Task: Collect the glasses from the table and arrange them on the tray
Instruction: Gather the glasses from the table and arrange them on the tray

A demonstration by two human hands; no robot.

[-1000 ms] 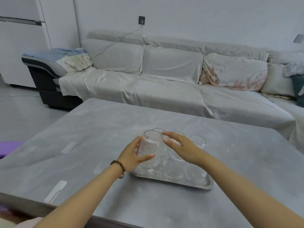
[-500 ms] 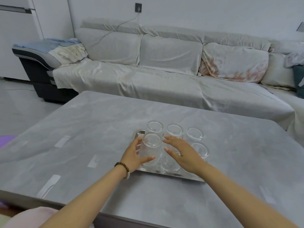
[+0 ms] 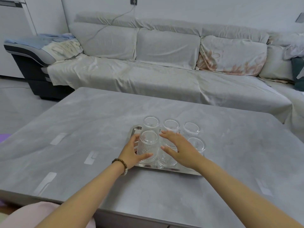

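Far left: purple patch (image 3: 5, 136) at the frame edge, dark armrest (image 3: 31, 63) with a blue cloth (image 3: 49, 40) on top. On the grey table (image 3: 82, 129), 3 pale tape strips near the left side. Moving in: left hand (image 3: 131, 151) wrapped round a ribbed glass (image 3: 148, 147), thumb in front, fingers behind, bead bracelet (image 3: 120, 163) on the wrist. Glass upside down, at the tray's near left corner, base seemingly down on the metal, though cannot tell for sure. Tray (image 3: 164, 169) steel, lying mid-table, near rim showing bare between the 2 wrists. Behind the held glass, back-left glass (image 3: 151, 123), inverted too. Next along, back-middle glass (image 3: 171, 125), then a front-middle glass (image 3: 165, 159) half hidden under the right hand (image 3: 181, 152). Right hand open, fingers spread flat, hovering over that middle pair, gripping nothing visible; index tip just beside the held glass. Further right, back-right glass (image 3: 191, 128) and front-right glass (image 3: 197, 144), both inverted, standing free. 6 glasses on the tray in 2 rows of 3. Beyond, sofa (image 3: 164, 71) under a pale cover, flowered cushion (image 3: 232, 58) toward the right.
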